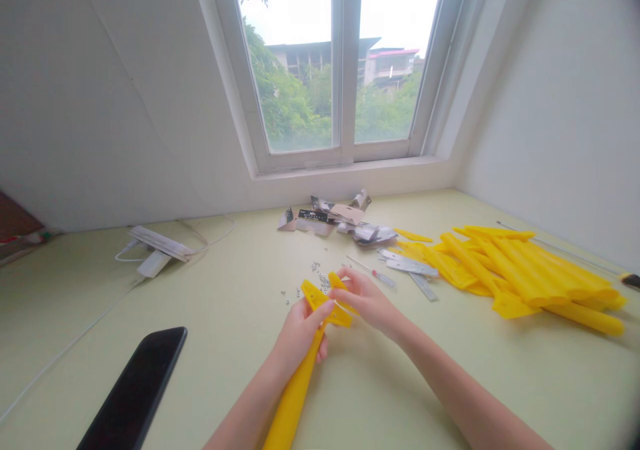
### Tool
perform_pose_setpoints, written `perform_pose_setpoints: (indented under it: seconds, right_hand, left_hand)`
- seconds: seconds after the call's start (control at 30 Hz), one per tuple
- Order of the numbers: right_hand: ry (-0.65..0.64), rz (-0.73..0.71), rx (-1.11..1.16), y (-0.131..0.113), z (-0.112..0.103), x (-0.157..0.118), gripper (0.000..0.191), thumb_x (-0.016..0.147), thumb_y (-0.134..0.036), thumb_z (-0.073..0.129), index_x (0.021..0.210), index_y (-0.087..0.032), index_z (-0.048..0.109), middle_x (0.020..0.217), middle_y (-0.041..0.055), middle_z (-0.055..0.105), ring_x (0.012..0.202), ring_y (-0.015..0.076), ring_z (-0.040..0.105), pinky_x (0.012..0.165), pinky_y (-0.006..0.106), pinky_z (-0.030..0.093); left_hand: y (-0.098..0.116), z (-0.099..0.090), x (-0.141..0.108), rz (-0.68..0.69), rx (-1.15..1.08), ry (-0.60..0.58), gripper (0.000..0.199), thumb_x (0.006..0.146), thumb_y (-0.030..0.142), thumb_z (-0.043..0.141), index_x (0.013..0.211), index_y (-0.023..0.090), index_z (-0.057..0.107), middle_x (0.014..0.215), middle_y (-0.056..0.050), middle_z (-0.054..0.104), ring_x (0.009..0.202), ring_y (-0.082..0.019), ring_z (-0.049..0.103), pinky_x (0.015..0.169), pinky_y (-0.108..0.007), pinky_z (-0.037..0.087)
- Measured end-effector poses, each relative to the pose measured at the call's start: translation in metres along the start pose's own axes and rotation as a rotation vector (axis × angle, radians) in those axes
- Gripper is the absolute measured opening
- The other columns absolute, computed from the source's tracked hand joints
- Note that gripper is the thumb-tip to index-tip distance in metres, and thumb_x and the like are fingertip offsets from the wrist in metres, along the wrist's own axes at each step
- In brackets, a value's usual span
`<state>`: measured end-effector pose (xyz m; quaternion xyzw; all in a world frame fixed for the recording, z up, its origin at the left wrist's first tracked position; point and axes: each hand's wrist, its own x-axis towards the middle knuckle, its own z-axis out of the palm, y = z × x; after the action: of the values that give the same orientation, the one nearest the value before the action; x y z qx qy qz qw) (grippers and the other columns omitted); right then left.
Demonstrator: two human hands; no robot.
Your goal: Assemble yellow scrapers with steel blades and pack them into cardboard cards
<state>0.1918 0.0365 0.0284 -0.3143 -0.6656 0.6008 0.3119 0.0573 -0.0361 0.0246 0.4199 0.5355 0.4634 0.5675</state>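
Observation:
My left hand [300, 333] is wrapped round a long yellow plastic handle [291, 403], near its flat, wider end with small holes. That handle runs down toward me and out of the bottom of the view. Between the fingers of my right hand [367, 300] is a smaller flat yellow plastic piece [338, 282], held close against the handle's wide end. Whether the two yellow parts touch is hard to make out. Just beyond my hands lie loose small metal nuts and screws [316, 270]. A screwdriver [377, 275] with a clear and red handle rests past my right hand.
Metal blades [410, 263] lie right of the screwdriver, beside a heap of yellow plastic parts [525, 263]. Torn packaging [345, 217] is piled below the window. A black phone [137, 383] lies at front left, with a power strip [159, 242] and cables behind it.

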Motion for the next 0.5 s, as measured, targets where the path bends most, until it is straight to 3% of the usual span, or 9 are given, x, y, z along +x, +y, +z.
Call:
perform_pose_setpoints:
  seconds: [0.23,0.37,0.5]
  right_hand:
    - [-0.029,0.090,0.111,-0.008,-0.003,-0.004,0.012,0.071,-0.026,0.056,0.079,-0.020,0.049,0.072,-0.0020,0.059,0.068,0.0121,0.056,0.060,0.022,0.039]
    - [0.015,0.120,0.008,-0.015,-0.016,-0.004,0.016,0.069,-0.032,0.058,0.075,-0.018,0.053,0.074,0.0005,0.060,0.069,0.0130,0.055,0.056,0.022,0.038]
    - [0.159,0.082,-0.223,-0.015,-0.045,-0.003,0.017,0.068,-0.033,0.057,0.068,-0.016,0.055,0.065,0.0005,0.057,0.060,0.0123,0.052,0.052,0.023,0.036]
  left_hand:
    - [-0.003,-0.002,0.000,-0.009,-0.016,-0.019,0.031,0.077,0.040,0.046,0.091,0.013,0.047,0.075,-0.006,0.062,0.029,-0.004,0.044,0.028,-0.016,0.030]
    - [0.003,0.002,-0.001,-0.042,-0.039,0.022,0.031,0.074,0.038,0.049,0.093,0.013,0.047,0.066,-0.002,0.060,0.028,-0.004,0.042,0.028,-0.015,0.029]
    - [0.006,0.004,-0.003,-0.053,-0.057,0.053,0.032,0.072,0.037,0.052,0.093,0.014,0.049,0.072,-0.003,0.061,0.029,-0.003,0.041,0.028,-0.016,0.028]
